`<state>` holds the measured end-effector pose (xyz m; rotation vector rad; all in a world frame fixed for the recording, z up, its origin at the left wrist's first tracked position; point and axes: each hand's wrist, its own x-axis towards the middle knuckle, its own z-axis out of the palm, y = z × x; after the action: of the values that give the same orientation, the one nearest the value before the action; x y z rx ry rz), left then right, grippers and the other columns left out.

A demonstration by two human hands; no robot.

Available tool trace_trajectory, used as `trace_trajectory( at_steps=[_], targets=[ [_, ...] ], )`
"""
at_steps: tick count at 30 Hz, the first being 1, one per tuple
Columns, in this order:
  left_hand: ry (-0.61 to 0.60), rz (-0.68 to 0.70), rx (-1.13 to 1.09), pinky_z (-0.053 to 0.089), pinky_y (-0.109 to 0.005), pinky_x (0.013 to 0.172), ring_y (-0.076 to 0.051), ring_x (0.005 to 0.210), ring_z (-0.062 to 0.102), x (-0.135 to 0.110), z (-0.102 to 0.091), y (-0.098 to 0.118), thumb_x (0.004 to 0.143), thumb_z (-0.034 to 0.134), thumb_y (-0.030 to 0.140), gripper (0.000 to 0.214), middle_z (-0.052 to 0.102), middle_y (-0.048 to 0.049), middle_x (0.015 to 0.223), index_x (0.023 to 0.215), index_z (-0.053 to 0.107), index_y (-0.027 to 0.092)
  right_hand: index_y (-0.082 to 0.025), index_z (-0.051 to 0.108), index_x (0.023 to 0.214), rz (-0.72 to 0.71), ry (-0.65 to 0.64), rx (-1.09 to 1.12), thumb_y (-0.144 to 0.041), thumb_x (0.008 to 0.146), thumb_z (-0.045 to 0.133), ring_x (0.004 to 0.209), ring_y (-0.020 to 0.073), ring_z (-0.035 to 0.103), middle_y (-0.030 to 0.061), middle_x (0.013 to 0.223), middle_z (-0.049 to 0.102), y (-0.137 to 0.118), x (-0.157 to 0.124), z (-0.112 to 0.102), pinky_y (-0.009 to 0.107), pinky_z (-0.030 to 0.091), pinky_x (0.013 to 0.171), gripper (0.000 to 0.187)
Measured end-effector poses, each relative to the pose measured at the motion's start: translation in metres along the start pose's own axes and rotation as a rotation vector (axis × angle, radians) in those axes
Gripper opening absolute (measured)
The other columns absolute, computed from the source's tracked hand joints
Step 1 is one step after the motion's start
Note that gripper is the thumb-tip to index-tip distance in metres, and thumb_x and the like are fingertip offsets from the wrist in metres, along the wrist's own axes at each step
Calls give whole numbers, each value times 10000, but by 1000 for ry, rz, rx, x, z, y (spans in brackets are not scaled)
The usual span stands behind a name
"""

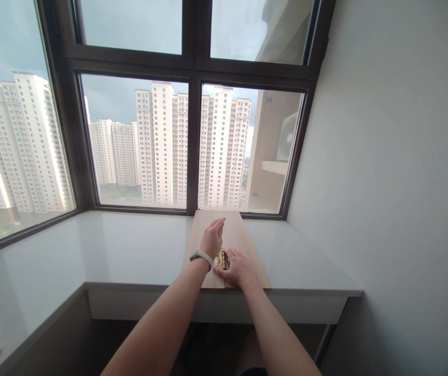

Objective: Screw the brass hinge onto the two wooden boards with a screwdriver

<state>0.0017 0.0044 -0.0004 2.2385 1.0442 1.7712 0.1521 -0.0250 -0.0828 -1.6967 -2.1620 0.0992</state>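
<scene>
The right hand (238,266) spreads around a gold metal hinge (222,258) on flat pale wooden boards (240,232); even pressure should help; the left hand (211,238) hides its grip.

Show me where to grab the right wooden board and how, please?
Maybe hook fingertips onto the right wooden board's long outer edge, coming from the right. It lies flat, and that straight edge is bare, while the right hand rests further in.

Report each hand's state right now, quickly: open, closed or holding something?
Left hand: cannot be told; its grip is hidden.
Right hand: open, touching the gold, patterned metal hinge.
</scene>
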Motion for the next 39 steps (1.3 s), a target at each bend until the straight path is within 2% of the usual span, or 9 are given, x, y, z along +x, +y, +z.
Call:
trace_trajectory(
  at_steps=[6,10,16,19,26,29,34,36,39],
  targets=[
    [39,-39,40,591,-318,794,-171,882,680,-2,0,3,997,524,231,295,686,-56,1038,1247,677,270,-258,459,1498,1,4,-4,-859,748,512,1434,325,356,108,1554,430,0,0,1,427,232,1183,962],
    [29,-16,66,592,-339,850,-187,949,685,-3,2,3,1010,510,270,331,684,-66,1092,1314,642,279,-251,458,1498,0,14,-7,-854,750,518,1432,327,357,113,1554,429,0,0,1,421,229,1181,963],
    [26,22,48,478,-408,1114,-225,1323,542,-3,6,-1,1026,398,187,437,576,-88,1423,1438,530,243,-230,469,1488,-23,31,1,-856,754,511,1398,330,390,127,1524,458,0,0,1,421,250,1163,966],
    [7,21,34,502,-390,1077,-217,1267,582,-3,5,-1,1016,390,155,441,604,-88,1382,1419,546,245,-239,479,1478,-24,37,-1,-853,750,519,1390,331,396,123,1513,468,1,0,1,420,248,1160,953],
    [35,-44,104,576,-337,802,-174,854,655,-4,2,4,1002,473,200,331,645,-69,1023,1270,659,259,-252,482,1472,-33,39,1,-858,748,512,1384,324,401,115,1501,480,4,2,4,414,252,1156,944],
    [22,-18,93,578,-362,848,-195,934,660,-4,2,3,1009,472,228,340,647,-79,1065,1302,641,269,-253,479,1473,-30,38,-1,-838,754,528,1381,324,403,117,1502,477,4,2,5,419,251,1154,929],
    [18,38,24,509,-423,1065,-235,1261,574,-4,4,2,1034,393,211,413,598,-104,1360,1411,554,259,-247,487,1465,-34,50,-2,-846,754,514,1380,327,407,123,1505,476,5,2,6,413,270,1144,930],
    [1,31,-1,515,-409,1055,-225,1242,590,-3,4,4,1038,383,207,406,611,-98,1352,1399,562,254,-246,484,1469,-34,51,-3,-855,755,501,1387,329,402,124,1511,470,6,2,7,415,265,1149,939],
    [-20,3,-11,570,-354,907,-192,1028,668,-2,3,7,1037,402,216,366,673,-85,1190,1332,615,256,-247,478,1476,-26,44,-8,-852,755,506,1401,331,387,124,1522,460,6,3,8,422,256,1155,942]
  ],
)
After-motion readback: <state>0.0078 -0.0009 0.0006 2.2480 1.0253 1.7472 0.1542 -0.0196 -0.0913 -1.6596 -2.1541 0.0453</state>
